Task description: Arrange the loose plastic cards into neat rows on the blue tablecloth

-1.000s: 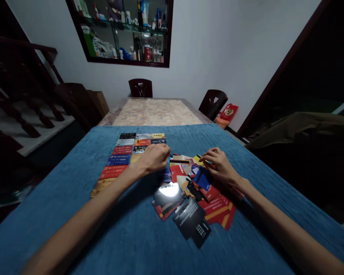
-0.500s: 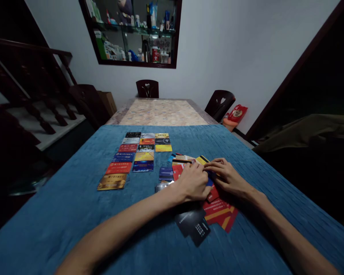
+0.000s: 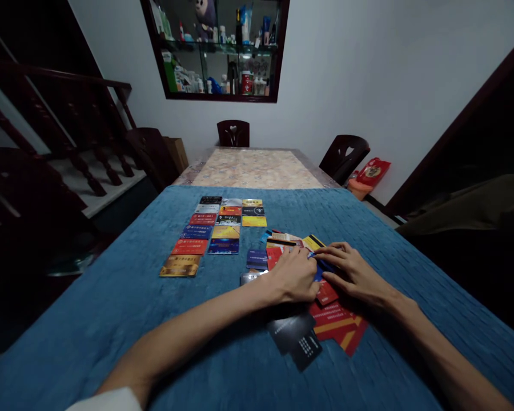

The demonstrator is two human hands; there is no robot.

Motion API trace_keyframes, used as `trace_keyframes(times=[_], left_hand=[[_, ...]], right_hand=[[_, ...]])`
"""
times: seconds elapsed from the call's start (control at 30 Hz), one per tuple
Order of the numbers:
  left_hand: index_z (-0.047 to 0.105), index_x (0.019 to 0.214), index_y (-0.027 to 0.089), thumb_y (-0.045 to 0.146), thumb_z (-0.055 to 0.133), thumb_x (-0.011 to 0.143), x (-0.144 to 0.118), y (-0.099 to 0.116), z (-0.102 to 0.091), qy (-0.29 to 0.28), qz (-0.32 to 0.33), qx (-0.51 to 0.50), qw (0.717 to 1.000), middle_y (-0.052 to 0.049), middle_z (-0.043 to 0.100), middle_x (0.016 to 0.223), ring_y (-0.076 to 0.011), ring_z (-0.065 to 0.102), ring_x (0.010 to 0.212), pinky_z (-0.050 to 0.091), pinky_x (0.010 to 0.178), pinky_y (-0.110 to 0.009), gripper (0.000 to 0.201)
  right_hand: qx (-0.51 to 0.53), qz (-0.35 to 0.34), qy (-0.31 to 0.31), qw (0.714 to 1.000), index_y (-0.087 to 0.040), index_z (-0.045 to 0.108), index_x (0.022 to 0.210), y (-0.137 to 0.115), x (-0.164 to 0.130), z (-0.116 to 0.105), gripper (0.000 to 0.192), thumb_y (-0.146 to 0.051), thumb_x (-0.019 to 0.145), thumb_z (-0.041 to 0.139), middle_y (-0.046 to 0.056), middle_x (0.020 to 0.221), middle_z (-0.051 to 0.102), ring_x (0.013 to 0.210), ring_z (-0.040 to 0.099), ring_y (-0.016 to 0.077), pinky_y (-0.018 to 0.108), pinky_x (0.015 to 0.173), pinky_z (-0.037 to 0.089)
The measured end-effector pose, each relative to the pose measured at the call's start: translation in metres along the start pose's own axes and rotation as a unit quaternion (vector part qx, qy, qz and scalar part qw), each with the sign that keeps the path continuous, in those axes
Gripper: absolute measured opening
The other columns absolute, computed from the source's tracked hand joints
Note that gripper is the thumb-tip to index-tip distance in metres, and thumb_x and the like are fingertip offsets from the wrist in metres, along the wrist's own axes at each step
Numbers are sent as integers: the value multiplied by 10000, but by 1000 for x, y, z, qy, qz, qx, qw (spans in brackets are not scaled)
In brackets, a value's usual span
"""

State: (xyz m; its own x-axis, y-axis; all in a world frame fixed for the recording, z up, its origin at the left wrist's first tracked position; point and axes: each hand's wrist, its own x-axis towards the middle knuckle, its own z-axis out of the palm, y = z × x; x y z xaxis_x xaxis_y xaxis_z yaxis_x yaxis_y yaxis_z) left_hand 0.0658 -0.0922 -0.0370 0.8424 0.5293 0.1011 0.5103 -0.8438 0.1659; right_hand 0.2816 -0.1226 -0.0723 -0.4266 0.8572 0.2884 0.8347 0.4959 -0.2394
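A loose pile of cards lies on the blue cloth under both my hands. My left hand [image 3: 296, 275] is closed, its curled fingertips at the edge of a blue card [image 3: 323, 270]. My right hand [image 3: 354, 271] rests over the same card, fingers stretched out and apart from the thumb. Around them lie a yellow card with a dark stripe [image 3: 313, 242], red cards with orange stripes [image 3: 334, 322], black cards [image 3: 305, 349], a dark blue card [image 3: 257, 259] and a silver card [image 3: 251, 277]. My hands hide the middle of the pile.
Left of the pile, several cards lie in three columns, with a gold card [image 3: 180, 266] nearest me. The blue cloth [image 3: 111, 319] covers the near table; a patterned tabletop [image 3: 257, 165] shows beyond. Dark chairs [image 3: 344, 157] stand around it, and a stair railing rises at left.
The whole view has shifted, so everything sits further right in the picture. My hands stay on the pile with only slight finger movement; the card columns are unchanged.
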Motion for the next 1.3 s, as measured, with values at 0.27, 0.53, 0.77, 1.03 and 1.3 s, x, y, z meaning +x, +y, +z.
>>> trace_keyframes(times=[0.27,0.53,0.77,1.03,1.3], left_hand=[[629,1147,30,422,573,865,0,-1,2,14,2,-25,1000,-248,631,1110,-337,602,1088,518,948,-442,487],[688,1036,34,316,555,858,-1,2,-3,7,24,23,999,-219,691,1003,-313,650,994,545,906,-410,359],[723,919,84,289,524,858,-3,1,-16,-11,1,12,1000,-192,725,930,-277,702,832,578,740,-359,292],[724,836,96,213,539,814,0,-8,-26,-4,12,-53,999,-156,732,820,-243,687,722,535,661,-319,220],[714,766,107,162,509,816,4,-15,-30,11,9,-50,999,-131,708,754,-214,649,657,499,639,-304,218]], right_hand=[[18,-4,-28,999,-293,641,1300,-4,2,-5,420,-450,926,534,123,1293,646,1174,503,322,549,969,451],[26,-13,-16,999,-272,649,1289,-3,2,-4,425,-464,929,533,136,1269,654,1168,515,319,539,958,464],[45,-12,-2,999,-254,671,1235,-6,2,-6,391,-469,929,553,118,1218,674,1148,521,315,527,944,464],[45,-33,94,994,-243,703,1129,5,3,11,278,-218,909,534,93,1075,725,1037,563,274,495,890,472],[17,12,178,984,-246,721,999,5,6,19,217,-165,889,552,69,925,730,914,596,247,418,792,470]])
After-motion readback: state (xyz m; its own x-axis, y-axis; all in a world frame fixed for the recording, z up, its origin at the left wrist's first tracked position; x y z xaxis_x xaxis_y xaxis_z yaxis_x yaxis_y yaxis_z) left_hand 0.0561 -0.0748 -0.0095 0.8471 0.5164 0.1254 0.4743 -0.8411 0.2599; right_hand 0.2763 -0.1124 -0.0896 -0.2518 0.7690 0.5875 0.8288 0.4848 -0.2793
